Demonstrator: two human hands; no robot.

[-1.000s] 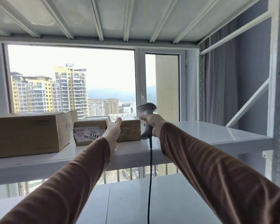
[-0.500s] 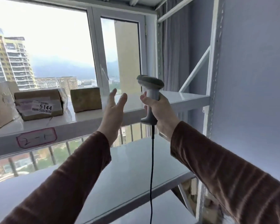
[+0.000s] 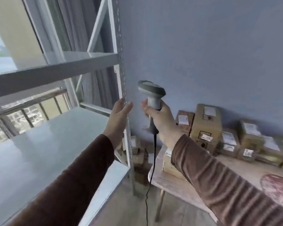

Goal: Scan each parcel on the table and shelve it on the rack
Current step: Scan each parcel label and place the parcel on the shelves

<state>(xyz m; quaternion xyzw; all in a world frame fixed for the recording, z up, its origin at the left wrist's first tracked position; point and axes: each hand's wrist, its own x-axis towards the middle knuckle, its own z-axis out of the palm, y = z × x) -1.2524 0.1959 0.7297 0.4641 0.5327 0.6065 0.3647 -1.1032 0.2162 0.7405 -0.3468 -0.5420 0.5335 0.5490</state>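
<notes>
Right hand (image 3: 160, 119) has its grip curled round the handle of a grey handheld barcode scanner (image 3: 151, 101), holding it upright with the head on top, and a black cable (image 3: 151, 170) hangs from the scanner's base. Left hand (image 3: 119, 115) holds nothing, its grip spread with the fingers straight, just left of the scanner and in front of the rack's corner post.

A white metal shelving rack (image 3: 59, 69) fills the space left of the scanner, 2 of its bare shelves in view. A pale wooden desk (image 3: 173, 181) stands below and right of the scanner, against a blue-grey wall (image 3: 203, 46). On the desk, brown cardboard parcels with white labels (image 3: 206, 126) are piled along the wall, right of the scanner; the picture is blurred, so their count is unclear. More small boxes (image 3: 137, 152) lie low down between rack and desk, below the scanner.
</notes>
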